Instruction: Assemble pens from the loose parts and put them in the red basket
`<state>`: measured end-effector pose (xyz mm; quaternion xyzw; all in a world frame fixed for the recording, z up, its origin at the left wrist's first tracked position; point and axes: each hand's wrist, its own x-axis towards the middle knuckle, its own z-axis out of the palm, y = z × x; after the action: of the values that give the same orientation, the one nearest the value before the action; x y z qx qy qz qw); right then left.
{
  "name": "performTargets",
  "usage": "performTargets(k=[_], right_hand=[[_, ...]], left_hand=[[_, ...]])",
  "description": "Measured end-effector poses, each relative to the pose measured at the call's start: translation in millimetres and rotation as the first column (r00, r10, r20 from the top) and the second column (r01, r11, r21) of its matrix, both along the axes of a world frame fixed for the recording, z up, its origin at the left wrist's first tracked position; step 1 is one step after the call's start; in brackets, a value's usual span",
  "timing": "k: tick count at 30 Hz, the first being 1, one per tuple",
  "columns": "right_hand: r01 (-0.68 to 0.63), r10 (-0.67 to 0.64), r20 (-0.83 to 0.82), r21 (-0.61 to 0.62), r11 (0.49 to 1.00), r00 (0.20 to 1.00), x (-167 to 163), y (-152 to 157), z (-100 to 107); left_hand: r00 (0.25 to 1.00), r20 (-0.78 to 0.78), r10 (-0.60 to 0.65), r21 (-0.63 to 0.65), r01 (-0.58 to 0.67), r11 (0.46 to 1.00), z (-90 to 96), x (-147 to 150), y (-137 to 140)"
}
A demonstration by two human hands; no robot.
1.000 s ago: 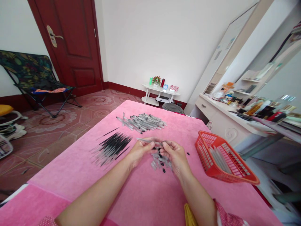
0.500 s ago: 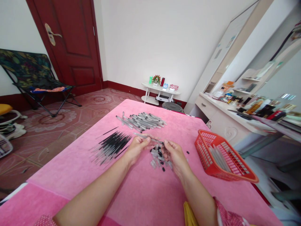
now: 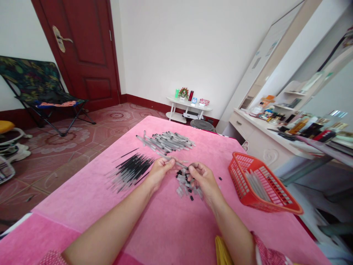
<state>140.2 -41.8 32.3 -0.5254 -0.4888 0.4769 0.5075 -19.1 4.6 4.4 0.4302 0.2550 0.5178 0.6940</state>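
Between my two hands, above the pink cloth, is a slim grey pen (image 3: 181, 165). My left hand (image 3: 161, 171) is closed round its middle, with the clear end sticking out to the left. My right hand (image 3: 203, 179) pinches the dark end of the same pen; its fingertips partly hide that end. Under and beside my right hand lies a heap of small clear and black pen caps and plugs (image 3: 181, 190). Left of my left hand, dark ink refills (image 3: 132, 169) lie in a bundle. Beyond both hands is a pile of grey pens (image 3: 172, 141).
A red plastic basket (image 3: 239, 191) holding clear pen tubes (image 3: 257, 186) stands at the right of the pink-covered table (image 3: 171, 232). One black plug (image 3: 220, 178) lies apart near it. Something yellow (image 3: 223, 251) is by my right forearm. A dressing table (image 3: 242, 125) stands farther right.
My right hand has shifted slightly left, nearer my left hand, along with the pen's dark end. The piles and the basket have not moved.
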Motion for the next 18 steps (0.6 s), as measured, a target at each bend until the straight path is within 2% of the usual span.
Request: performTargets(k=[3, 6, 9, 14, 18], right_hand=[[-0.011, 0.011, 0.078, -0.008, 1.0, 0.997, -1.3, 0.0, -1.7], [0.009, -0.022, 0.17, 0.075, 0.997, 0.985, -1.3, 0.8, -2.9], [0.032, -0.057, 0.183, 0.137, 0.99, 0.981, -0.6, 1.8, -3.0], [-0.034, 0.003, 0.274, 0.108, 0.994, 0.962, 0.0, 1.7, -5.4], [0.027, -0.068, 0.247, 0.167, 0.986, 0.967, -0.8, 1.6, -5.8]], left_hand=[[1.0, -0.012, -0.007, 0.018, 0.007, 1.0, 1.0, 0.8, -0.9], [1.0, -0.02, -0.002, 0.042, 0.003, 0.999, 1.7, 1.9, -1.7], [0.999, -0.038, 0.018, 0.01, -0.018, 1.0, 1.8, 2.3, -1.9], [0.998, -0.037, 0.042, 0.014, -0.042, 0.999, 1.2, 2.3, -1.8], [0.997, -0.059, 0.046, 0.013, -0.045, 0.999, 0.8, 1.9, -1.3]])
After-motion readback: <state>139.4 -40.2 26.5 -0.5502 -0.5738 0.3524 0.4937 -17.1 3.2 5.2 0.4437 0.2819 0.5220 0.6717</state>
